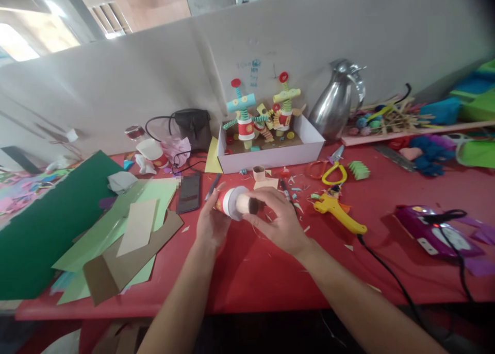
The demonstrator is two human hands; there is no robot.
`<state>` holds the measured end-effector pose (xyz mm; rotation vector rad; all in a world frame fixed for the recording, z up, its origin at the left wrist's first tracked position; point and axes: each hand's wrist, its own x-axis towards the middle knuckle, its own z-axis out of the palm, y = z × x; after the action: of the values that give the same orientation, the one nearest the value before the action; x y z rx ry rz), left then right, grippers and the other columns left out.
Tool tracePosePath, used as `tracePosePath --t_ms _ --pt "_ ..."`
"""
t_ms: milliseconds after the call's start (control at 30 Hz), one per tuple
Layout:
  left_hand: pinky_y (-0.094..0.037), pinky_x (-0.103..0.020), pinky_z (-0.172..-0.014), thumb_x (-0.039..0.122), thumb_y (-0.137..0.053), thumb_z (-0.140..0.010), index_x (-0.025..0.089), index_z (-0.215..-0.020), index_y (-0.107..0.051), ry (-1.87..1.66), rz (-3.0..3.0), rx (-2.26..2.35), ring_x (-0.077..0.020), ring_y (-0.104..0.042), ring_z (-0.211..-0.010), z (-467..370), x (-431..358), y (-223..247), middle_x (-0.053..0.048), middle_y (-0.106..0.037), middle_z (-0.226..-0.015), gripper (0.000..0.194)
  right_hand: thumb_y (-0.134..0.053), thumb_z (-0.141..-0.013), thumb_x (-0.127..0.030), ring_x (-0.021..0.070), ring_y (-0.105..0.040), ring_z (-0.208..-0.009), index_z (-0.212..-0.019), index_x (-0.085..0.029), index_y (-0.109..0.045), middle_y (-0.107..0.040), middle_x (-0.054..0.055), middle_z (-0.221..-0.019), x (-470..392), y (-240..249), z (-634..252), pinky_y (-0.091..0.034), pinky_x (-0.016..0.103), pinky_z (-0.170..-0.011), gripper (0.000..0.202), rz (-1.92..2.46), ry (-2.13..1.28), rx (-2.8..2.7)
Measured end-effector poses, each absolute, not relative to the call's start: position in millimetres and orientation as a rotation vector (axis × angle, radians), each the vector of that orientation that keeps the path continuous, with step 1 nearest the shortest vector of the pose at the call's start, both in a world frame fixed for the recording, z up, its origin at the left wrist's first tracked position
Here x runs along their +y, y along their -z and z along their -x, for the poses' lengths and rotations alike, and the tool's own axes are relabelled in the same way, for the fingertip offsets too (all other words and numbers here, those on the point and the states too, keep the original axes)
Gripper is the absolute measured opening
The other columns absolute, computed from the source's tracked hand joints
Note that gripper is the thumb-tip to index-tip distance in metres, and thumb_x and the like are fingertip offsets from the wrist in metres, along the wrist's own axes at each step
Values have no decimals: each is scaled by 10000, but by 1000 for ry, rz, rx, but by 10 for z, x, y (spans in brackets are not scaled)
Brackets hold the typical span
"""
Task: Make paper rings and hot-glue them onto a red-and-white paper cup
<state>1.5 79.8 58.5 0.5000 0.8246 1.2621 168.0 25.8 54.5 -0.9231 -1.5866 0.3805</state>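
Observation:
My left hand (pixel 211 225) is wrapped round a red and white paper cup (pixel 221 201) that lies tilted on its side above the table. A short beige paper tube (pixel 243 203) sticks out from the cup's white end, its dark hollow end facing right. The fingers and thumb of my right hand (pixel 279 221) close on this tube near its outer end. Just beyond my hands, another rolled beige paper piece (pixel 259 173) stands on the table. A pen (pixel 213 185) lies behind my left hand, and a marker (pixel 285 190) behind my right.
A white box (pixel 270 158) at the back holds two paper-cup figures. To the right are a yellow glue gun (pixel 340 215), scissors (pixel 334 174), a purple device (pixel 436 233) and a steel jug (pixel 336 104). A phone (pixel 189 193), green paper (pixel 96 235) and cardboard (pixel 100 279) lie left.

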Motion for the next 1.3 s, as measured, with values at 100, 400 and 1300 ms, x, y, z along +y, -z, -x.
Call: tracePosePath --t_ms 100,400,1300 --pt "-521 -254 -632 336 -686 -856 180 -1192 -679 -1260 -529 834 -159 -675 -745 -17 793 -581 -49 -732 -933 370 -724 -881 -291 229 -637 -1095 -1188 -293 -630 -670 57 -1141 252 -546 -1675 -551 448 -939 322 950 -337 -1563" --pt "-515 -243 -636 375 -640 -893 203 -1176 -674 -1306 -633 824 -155 -674 -754 -78 756 -534 -45 -736 -965 333 -711 -898 -331 232 -639 -1116 -1225 -310 -634 -684 47 -1170 286 -498 -1692 -551 452 -967 337 931 -343 -1587" --pt "-549 -300 -760 329 -654 -848 161 -1274 -636 -1153 -453 629 -181 -701 -772 -15 759 -571 -47 -748 -884 458 -696 -911 -281 247 -664 -1024 -1447 -303 -484 -650 94 -1136 90 -489 -1589 -599 426 -874 576 840 16 -1723"
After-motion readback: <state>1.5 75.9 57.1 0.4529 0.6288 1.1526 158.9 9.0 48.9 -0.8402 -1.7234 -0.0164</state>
